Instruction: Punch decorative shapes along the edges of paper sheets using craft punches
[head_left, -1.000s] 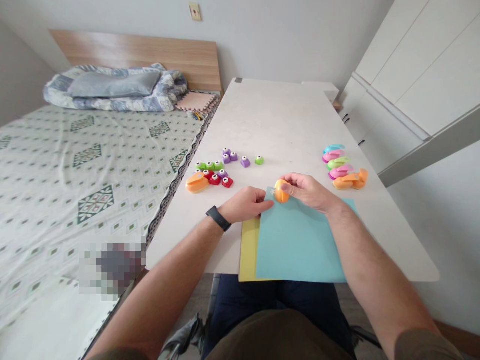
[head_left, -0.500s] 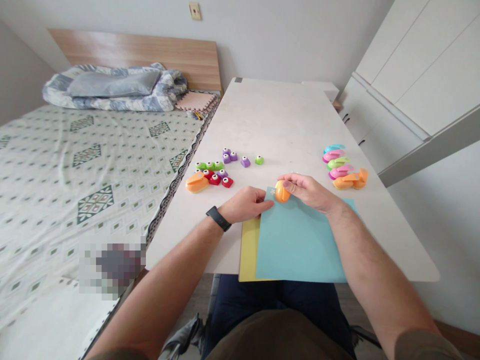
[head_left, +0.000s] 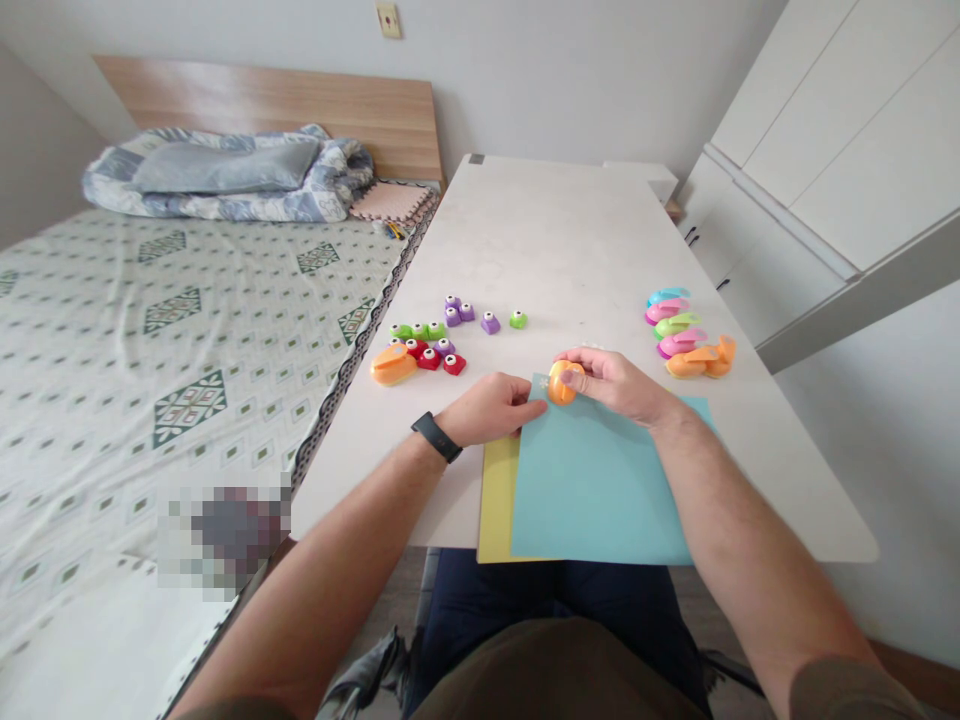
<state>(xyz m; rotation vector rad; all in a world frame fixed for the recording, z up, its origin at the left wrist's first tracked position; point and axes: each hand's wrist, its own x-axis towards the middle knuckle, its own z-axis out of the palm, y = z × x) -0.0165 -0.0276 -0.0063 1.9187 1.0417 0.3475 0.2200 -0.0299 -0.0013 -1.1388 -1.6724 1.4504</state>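
Observation:
My right hand (head_left: 611, 382) is closed around an orange craft paper punch (head_left: 562, 385), with the thumb on top of it. The punch sits at the far edge of a light blue sheet of paper (head_left: 592, 490), close to its left corner. A small flower-shaped cutout (head_left: 543, 382) shows in that corner, left of the punch. My left hand (head_left: 501, 408) pinches the left edge of the blue sheet, thumb on top and the other fingers curled. Under the blue sheet, a yellow sheet (head_left: 496, 510) sticks out on the left.
Several small purple, green and red punches (head_left: 429, 357) stand left of the paper, beside a larger orange punch (head_left: 394, 364). More large coloured punches (head_left: 679, 335) line the right side of the white table (head_left: 555, 230). A bed (head_left: 247, 300) is on the left.
My right thumb has shifted slightly left and down on top of the orange punch. My left hand and the sheets stay where they were.

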